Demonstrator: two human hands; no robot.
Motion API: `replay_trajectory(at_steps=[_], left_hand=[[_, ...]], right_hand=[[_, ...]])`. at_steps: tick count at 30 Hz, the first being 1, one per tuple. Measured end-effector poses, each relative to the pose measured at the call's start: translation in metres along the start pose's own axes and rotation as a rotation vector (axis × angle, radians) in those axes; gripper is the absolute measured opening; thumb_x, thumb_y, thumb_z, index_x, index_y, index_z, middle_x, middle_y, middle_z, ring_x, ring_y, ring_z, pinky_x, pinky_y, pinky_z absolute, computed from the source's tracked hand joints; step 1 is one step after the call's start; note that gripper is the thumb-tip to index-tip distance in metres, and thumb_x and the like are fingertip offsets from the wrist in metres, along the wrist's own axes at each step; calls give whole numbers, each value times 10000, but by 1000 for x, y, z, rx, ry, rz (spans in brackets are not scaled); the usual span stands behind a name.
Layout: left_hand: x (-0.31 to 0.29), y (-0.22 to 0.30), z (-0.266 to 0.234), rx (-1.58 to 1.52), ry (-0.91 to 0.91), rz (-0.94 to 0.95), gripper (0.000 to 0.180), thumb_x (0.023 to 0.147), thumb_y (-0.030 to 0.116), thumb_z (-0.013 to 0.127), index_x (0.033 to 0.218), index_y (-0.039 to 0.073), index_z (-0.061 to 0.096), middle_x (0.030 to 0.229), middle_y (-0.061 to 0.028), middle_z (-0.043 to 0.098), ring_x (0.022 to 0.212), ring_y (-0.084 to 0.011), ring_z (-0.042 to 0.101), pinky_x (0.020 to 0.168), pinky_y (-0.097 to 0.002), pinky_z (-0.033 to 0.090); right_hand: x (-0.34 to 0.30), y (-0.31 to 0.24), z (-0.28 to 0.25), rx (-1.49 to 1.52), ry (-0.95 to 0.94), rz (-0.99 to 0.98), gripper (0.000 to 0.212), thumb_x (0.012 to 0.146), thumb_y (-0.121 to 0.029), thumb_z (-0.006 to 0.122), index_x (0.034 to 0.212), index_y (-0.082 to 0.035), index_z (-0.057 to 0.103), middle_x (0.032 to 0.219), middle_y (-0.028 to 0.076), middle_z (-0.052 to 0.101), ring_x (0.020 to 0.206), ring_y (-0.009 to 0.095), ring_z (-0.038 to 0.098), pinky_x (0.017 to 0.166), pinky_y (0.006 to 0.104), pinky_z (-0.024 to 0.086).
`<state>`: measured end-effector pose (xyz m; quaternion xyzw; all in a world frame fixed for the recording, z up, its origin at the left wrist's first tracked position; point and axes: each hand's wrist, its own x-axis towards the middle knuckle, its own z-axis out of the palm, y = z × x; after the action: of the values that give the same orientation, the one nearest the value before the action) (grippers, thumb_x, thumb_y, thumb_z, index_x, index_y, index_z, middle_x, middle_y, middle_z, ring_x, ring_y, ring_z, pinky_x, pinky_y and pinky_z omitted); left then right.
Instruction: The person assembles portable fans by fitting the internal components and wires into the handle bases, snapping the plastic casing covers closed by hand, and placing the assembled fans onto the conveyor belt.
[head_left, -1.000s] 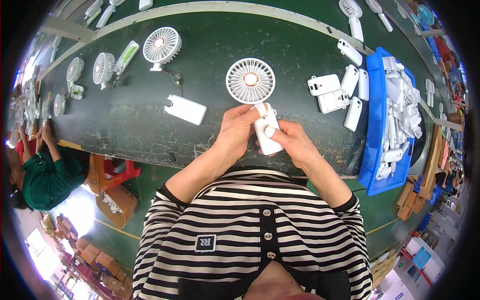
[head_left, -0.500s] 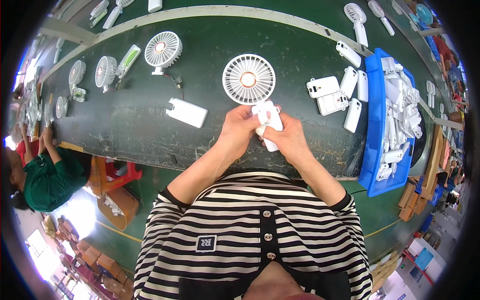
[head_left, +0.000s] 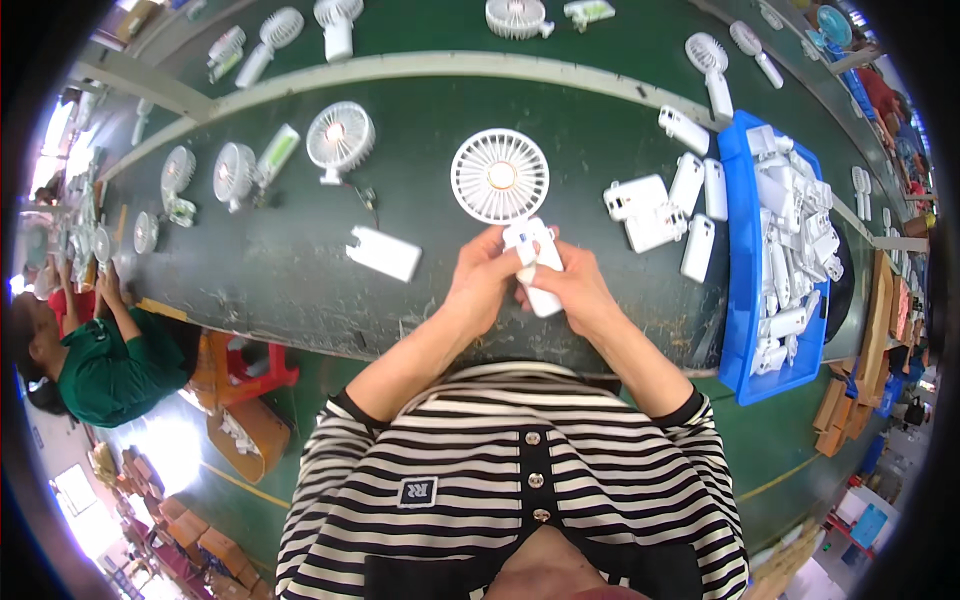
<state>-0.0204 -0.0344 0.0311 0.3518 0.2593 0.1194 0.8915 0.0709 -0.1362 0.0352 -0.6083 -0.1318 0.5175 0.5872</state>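
Observation:
A white handheld fan lies face up in front of me, its round grille (head_left: 500,190) on the table and its white handle (head_left: 543,301) toward me. My left hand (head_left: 477,284) is closed on the handle's left side, thumb on top. From the right, my right hand (head_left: 582,287) grips the same handle, its thumb pressed near the left one. The fingers under the handle are mostly hidden. Left of my hands lies a loose white handle shell (head_left: 385,254). Beyond it a white fan head (head_left: 341,140) has thin wires and a small part hanging from it.
Several white handle shells (head_left: 654,226) lie at the right, beside a blue bin (head_left: 735,270) full of white parts. More fans (head_left: 233,172) stand along the left, some with green-filled handles. A rail (head_left: 450,66) crosses the table's far side. A person in green (head_left: 125,370) sits at far left.
The view has tilted a little, so the table sits lower and more fans show at the far side. Both my hands still grip the handle, with little change in hold.

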Motion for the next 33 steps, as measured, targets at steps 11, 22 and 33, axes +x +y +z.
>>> replay_trajectory(at_steps=[11, 22, 33], left_hand=[[149, 136, -17, 612, 275, 68, 245, 731, 116, 594, 919, -29, 537, 735, -105, 561, 623, -224, 597, 545, -366, 483], [306, 187, -72, 1415, 546, 569, 456, 532, 319, 748, 850, 9, 639, 824, -172, 646, 767, -291, 640, 719, -386, 510], [178, 296, -181, 1594, 573, 623, 217, 702, 186, 586, 869, 98, 693, 827, -159, 652, 781, -304, 635, 753, -361, 504]], right_hand=[[27, -50, -21, -98, -106, -44, 269, 824, -166, 583, 1010, 27, 562, 746, 92, 619, 600, 128, 589, 502, 223, 452], [142, -106, -62, -674, 309, -334, 273, 748, -167, 604, 958, 6, 576, 731, 141, 634, 635, 222, 625, 597, 339, 493], [310, -174, -110, -1342, 646, -658, 615, 692, -267, 586, 1236, -26, 428, 1173, 224, 482, 1028, 381, 498, 890, 424, 414]])
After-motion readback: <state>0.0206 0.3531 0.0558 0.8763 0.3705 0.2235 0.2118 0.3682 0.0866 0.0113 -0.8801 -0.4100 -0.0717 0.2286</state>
